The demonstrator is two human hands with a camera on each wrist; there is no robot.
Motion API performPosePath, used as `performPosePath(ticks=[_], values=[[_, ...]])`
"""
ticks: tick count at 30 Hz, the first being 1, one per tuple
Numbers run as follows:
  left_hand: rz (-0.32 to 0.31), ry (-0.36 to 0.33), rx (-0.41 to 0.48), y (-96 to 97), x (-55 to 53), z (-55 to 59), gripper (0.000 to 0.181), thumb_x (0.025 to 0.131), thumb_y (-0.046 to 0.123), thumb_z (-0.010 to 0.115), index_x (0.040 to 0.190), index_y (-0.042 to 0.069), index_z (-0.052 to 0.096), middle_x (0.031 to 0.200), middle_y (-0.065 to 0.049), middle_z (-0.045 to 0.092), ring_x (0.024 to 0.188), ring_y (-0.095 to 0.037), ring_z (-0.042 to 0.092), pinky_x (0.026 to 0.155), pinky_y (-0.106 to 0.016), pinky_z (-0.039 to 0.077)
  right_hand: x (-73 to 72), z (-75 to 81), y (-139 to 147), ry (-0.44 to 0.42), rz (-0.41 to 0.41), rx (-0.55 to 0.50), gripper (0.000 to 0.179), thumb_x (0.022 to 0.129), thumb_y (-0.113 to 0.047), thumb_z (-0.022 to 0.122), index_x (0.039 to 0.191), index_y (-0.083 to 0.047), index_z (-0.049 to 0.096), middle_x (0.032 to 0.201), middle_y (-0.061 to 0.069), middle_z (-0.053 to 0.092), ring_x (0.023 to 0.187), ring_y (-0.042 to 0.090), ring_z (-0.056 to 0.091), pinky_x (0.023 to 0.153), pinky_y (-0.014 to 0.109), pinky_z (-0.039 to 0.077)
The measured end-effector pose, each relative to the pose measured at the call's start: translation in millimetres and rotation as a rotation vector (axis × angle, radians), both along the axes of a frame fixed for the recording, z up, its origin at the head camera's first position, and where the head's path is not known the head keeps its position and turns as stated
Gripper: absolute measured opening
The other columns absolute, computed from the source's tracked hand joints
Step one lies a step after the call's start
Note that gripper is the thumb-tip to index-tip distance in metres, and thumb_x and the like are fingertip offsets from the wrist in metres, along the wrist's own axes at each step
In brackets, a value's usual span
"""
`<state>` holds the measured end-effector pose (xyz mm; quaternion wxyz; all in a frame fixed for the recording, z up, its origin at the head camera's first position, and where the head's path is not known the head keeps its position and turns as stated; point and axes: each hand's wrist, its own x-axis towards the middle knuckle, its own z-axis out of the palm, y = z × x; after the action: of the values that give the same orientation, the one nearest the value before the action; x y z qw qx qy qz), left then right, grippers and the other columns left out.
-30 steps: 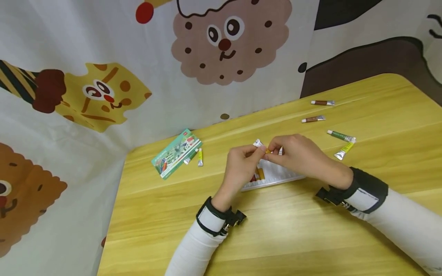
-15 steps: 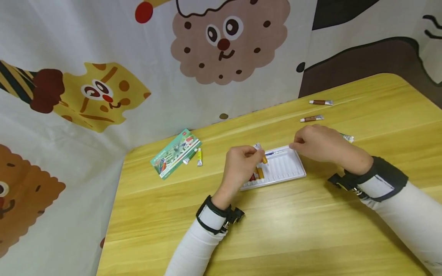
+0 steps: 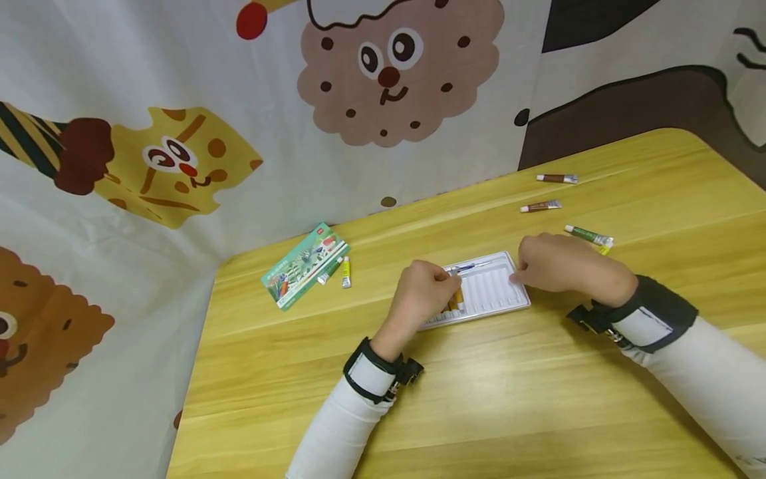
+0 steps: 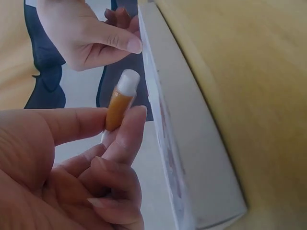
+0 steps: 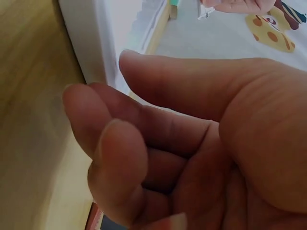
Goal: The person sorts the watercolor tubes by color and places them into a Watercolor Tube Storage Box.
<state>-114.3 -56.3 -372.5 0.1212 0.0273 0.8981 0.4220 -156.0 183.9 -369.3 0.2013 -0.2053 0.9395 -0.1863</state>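
Observation:
My left hand (image 3: 423, 293) pinches an orange-brown paint tube (image 4: 118, 108) with a white cap between thumb and fingers. In the head view it is over the left part of a white ridged tray (image 3: 492, 293), and it covers much of that end. Beside the pinched tube, part of another orange-brown tube shows in the tray, and a thin blue paintbrush (image 3: 469, 267) lies along its far side. At the tray's right end is my right hand (image 3: 565, 265); its fingers are loosely bent with nothing between them (image 5: 122, 151). Whether its fingertips touch the rim I cannot tell.
Two brown tubes (image 3: 541, 206) lie at the back right of the wooden table (image 3: 479, 412). Nearer, a green tube (image 3: 589, 235) lies beside a mostly hidden yellow one. On the left are a green paint box (image 3: 304, 266), a yellow tube (image 3: 346, 273) and a green tube (image 3: 330, 271).
Both hands were together at the orange-brown tube. My right hand has let go and moved right to the tray's end, while my left has lowered the tube toward the tray.

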Motion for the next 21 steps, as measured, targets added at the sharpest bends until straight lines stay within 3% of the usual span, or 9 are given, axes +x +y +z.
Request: performPosePath(ticks=[3, 10, 16, 21], values=[[0.009, -0.02, -0.022, 1.6, -1.3, -2.1, 0.038, 0.1, 0.019, 0.071, 0.063, 0.008, 0.074, 0.059, -0.001, 0.066, 0.048, -0.009, 0.049, 0.047, -0.024, 0.036, -0.5, -1.8, -0.9, -0.019, 0.004, 0.007, 0.028, 0.097, -0.023, 0.074, 0.072, -0.012, 0.066, 0.059, -0.003, 0.042, 0.053, 0.015, 0.043, 0.052, 0.029, 0.031], [0.005, -0.027, -0.065, 3.3, -1.7, -5.5, 0.053, 0.096, 0.016, 0.071, 0.049, 0.014, 0.048, 0.045, 0.007, 0.036, 0.042, -0.007, 0.027, 0.043, -0.023, 0.019, -1.1, -2.9, -2.1, -0.041, -0.003, 0.008, 0.026, 0.097, -0.022, 0.074, 0.073, -0.011, 0.068, 0.061, -0.001, 0.047, 0.054, 0.016, 0.045, 0.052, 0.029, 0.031], [0.007, -0.023, -0.094, 3.8, -2.4, -8.5, 0.045, 0.095, 0.017, 0.072, 0.053, 0.011, 0.06, 0.047, 0.008, 0.044, 0.045, -0.008, 0.037, 0.044, -0.022, 0.024, -2.0, -2.5, -2.3, -0.06, 0.001, 0.01, 0.025, 0.097, -0.022, 0.074, 0.076, -0.011, 0.069, 0.061, 0.0, 0.047, 0.054, 0.016, 0.045, 0.053, 0.029, 0.032], [0.002, -0.04, -0.137, 4.8, -2.9, -10.4, 0.048, 0.094, 0.016, 0.072, 0.05, 0.014, 0.053, 0.046, 0.009, 0.037, 0.044, -0.007, 0.032, 0.043, -0.023, 0.02, -2.7, -2.6, -2.2, -0.079, -0.002, 0.014, 0.024, 0.098, -0.022, 0.073, 0.078, -0.01, 0.07, 0.062, 0.0, 0.047, 0.054, 0.017, 0.046, 0.053, 0.029, 0.032]])
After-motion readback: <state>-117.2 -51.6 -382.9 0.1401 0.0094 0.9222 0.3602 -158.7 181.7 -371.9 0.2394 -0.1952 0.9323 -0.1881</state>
